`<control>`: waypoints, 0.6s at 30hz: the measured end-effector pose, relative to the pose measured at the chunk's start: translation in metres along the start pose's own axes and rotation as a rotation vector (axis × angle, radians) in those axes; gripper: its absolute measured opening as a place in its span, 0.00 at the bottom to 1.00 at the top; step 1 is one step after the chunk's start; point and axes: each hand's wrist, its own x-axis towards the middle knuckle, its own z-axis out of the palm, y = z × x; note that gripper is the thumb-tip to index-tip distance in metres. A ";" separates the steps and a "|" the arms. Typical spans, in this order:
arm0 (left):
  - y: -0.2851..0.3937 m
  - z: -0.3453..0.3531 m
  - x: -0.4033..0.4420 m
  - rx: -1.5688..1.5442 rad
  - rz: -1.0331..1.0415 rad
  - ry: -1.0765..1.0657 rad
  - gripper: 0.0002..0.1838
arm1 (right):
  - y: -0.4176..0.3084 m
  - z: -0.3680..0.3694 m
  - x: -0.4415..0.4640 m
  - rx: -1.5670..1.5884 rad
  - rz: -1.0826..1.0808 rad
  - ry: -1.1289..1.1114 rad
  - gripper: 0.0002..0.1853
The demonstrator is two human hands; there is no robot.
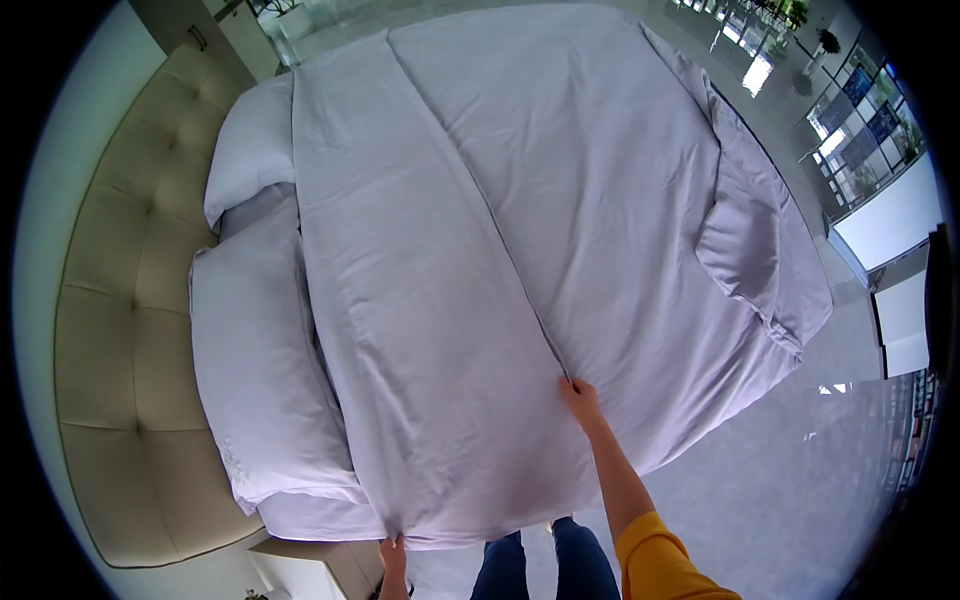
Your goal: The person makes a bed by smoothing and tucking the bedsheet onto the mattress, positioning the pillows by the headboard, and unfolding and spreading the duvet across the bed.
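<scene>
Pinches the duvet [600, 200] at its near side: by the pillow-side corner, near a pillow [265, 370], with the left hand [393, 552]; by the fold's loose edge, farther from the headboard [130, 320], with the right hand [580, 398]. Spread over the bed [315, 518], stretches ahead of and between both hands.

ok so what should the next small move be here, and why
I'd suggest a gentle pull of the right hand toward the near bedside, to smooth the pale lilac fabric cover. That hand grips the edge of its folded-back band, the left hand grips it near the rectangular pale lilac pillow, and shallow wrinkles run between them.
</scene>
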 end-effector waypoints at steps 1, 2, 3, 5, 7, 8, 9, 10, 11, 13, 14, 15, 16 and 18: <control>-0.002 0.001 0.003 -0.003 0.005 0.004 0.20 | 0.000 -0.006 0.000 -0.032 -0.025 -0.007 0.18; -0.001 0.000 0.005 0.085 -0.002 -0.028 0.18 | -0.003 -0.010 -0.002 -0.064 -0.050 -0.014 0.18; 0.000 0.001 0.007 0.174 -0.009 -0.063 0.15 | -0.003 -0.010 -0.003 -0.063 -0.054 -0.010 0.18; 0.006 0.001 0.006 0.207 -0.107 -0.043 0.13 | 0.003 -0.009 -0.015 0.034 -0.097 0.125 0.17; 0.037 -0.001 0.006 0.243 -0.185 -0.021 0.14 | 0.015 -0.016 -0.031 -0.091 -0.006 0.036 0.18; 0.063 0.004 0.004 0.365 -0.320 0.247 0.19 | 0.034 -0.017 -0.038 -0.240 -0.088 0.019 0.18; 0.090 0.011 0.001 0.481 -0.451 0.516 0.26 | 0.058 -0.018 -0.047 -0.392 -0.161 0.003 0.19; 0.116 0.022 -0.002 0.481 -0.420 0.510 0.26 | 0.068 -0.028 -0.055 -0.432 -0.073 -0.142 0.18; 0.145 0.034 -0.007 0.370 -0.114 0.433 0.28 | 0.078 -0.039 -0.063 -0.464 0.020 -0.284 0.18; 0.207 0.064 -0.020 0.213 0.412 0.265 0.28 | 0.110 -0.052 -0.076 -0.337 0.146 -0.296 0.18; 0.244 0.081 -0.028 0.164 0.631 0.192 0.27 | 0.122 -0.066 -0.077 -0.222 0.242 -0.340 0.17; 0.282 0.094 -0.038 0.195 0.763 0.085 0.27 | 0.129 -0.084 -0.078 -0.213 0.248 -0.321 0.17; 0.316 0.106 -0.050 0.229 0.895 -0.022 0.27 | 0.136 -0.104 -0.079 -0.186 0.262 -0.293 0.16; 0.360 0.142 -0.073 0.260 1.017 -0.152 0.27 | 0.144 -0.152 -0.081 -0.148 0.278 -0.250 0.15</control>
